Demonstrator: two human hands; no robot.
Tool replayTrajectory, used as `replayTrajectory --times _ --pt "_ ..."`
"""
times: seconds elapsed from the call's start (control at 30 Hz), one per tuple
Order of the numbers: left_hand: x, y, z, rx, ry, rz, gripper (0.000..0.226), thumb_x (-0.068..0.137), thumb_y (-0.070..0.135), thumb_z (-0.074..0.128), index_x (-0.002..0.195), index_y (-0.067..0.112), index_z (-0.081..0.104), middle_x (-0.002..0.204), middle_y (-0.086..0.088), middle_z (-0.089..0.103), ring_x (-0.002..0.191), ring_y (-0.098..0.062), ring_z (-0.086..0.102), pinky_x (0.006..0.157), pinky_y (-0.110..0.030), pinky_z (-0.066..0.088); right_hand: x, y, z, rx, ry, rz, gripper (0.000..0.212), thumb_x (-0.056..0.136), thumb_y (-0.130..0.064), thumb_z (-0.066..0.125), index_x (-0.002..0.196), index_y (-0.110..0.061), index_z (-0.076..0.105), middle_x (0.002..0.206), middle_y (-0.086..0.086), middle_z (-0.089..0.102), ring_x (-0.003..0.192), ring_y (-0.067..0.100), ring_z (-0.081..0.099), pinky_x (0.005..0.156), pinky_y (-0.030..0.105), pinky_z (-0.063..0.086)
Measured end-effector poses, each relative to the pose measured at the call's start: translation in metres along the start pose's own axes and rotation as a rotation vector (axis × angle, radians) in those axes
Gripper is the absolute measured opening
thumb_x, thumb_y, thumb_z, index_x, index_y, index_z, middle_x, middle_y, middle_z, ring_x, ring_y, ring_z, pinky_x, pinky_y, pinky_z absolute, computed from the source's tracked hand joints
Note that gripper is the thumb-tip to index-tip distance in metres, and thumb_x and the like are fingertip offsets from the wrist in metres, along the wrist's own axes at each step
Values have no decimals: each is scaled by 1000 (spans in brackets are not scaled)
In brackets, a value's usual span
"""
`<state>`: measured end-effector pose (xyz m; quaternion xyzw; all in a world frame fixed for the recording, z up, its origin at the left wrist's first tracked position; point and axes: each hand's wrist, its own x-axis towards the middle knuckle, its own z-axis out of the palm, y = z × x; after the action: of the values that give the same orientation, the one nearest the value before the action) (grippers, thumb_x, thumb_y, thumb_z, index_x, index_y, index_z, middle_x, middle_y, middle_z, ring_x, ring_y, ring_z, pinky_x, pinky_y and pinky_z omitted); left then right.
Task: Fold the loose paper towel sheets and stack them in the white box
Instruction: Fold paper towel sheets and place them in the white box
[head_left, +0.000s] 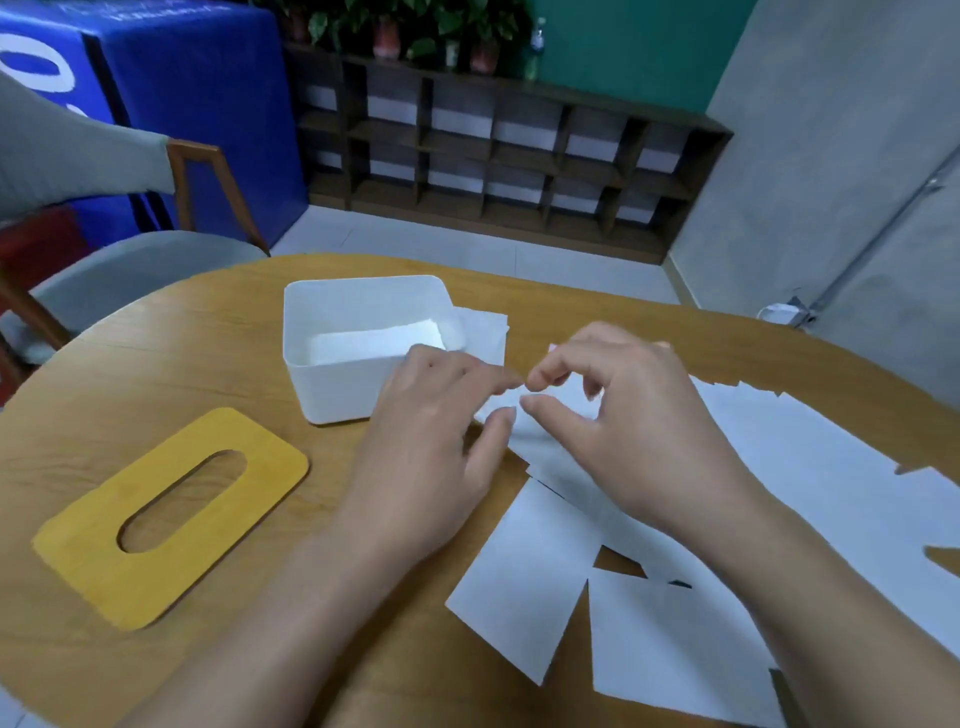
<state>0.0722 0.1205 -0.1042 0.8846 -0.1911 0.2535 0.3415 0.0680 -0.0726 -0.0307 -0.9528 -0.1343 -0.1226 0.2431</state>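
White paper towel sheet (540, 441) sits between your hands: left hand (436, 447) pinches its left edge, right hand (618, 415) pinches its top with curled fingers. White box (337, 389) is just beyond your left hand, folded sheets inside. More loose sheets (524, 577) lie under your right forearm.

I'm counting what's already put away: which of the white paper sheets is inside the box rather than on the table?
The folded sheet lying flat in the white box; all other sheets lie loose on the table.
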Motion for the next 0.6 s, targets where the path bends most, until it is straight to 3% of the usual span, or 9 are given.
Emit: replayTrajectory --times 0.07,0.23,0.33,0.43,0.6 --pt "-9 12 13 -45 -84 20 21 106 31 67 125 34 75 117 19 70 115 -10 53 100 -34 47 -21 15 -1 69 -3 43 12 97 -44 79 87 -43 72 102 -20 64 96 11 56 86 30 36" --pt "-27 36 43 -102 -245 93 11 104 32 67 109 34 76 101 20 71 100 -7 56 86 -31 48 -70 50 -2 92 -78 141 13 95 -45 76 84 -40 73 95 -20 64 92 8 58 74 23 41" --pt "-32 40 57 -119 -339 130 11 102 27 69 108 33 76 100 19 71 98 -8 57 84 -33 51 -95 65 -6 106 -225 181 6 95 -47 77 93 -41 76 98 -21 65 102 2 57 78 15 36" --pt "-35 40 62 -106 -380 116 13 103 25 69 110 33 76 101 19 71 99 -7 58 83 -32 52 -110 75 -4 63 -387 196 12 96 -52 77 103 -44 74 103 -21 63 106 0 55 86 16 36" --pt "-37 36 66 -67 -416 122 13 103 24 70 114 29 75 99 15 67 98 -11 58 79 -37 53 -118 84 5 75 -379 189 16 95 -55 76 107 -46 71 101 -19 60 104 2 56 95 15 35"
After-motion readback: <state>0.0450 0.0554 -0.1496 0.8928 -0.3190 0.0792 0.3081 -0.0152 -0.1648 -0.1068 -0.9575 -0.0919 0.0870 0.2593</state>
